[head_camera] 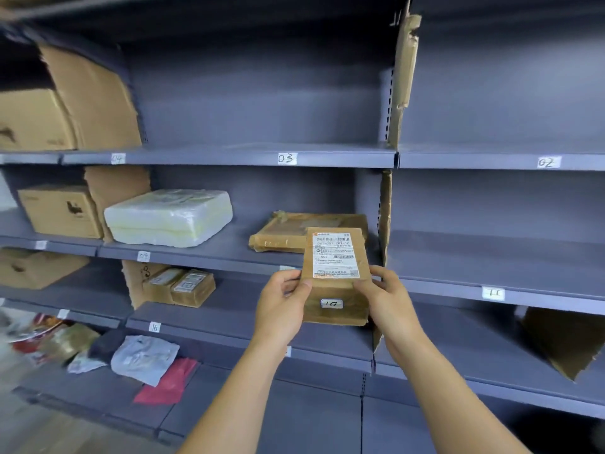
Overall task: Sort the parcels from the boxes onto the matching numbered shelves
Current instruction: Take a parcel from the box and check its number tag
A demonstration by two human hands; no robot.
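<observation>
Partly finger-covered, brown parcel (337,290) in pinch of left hand (281,309) and right hand (388,306).

Worn on head, wide-angle. Faced forward and slightly down, near the shelving (229,157) just beyond the left hand (282,306) and right hand (390,306).

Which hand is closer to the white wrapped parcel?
Left. The left hand holds the brown parcel by its left edge, below and right of the white parcel; the right hand, on the brown parcel's other edge, is farther away.
</observation>
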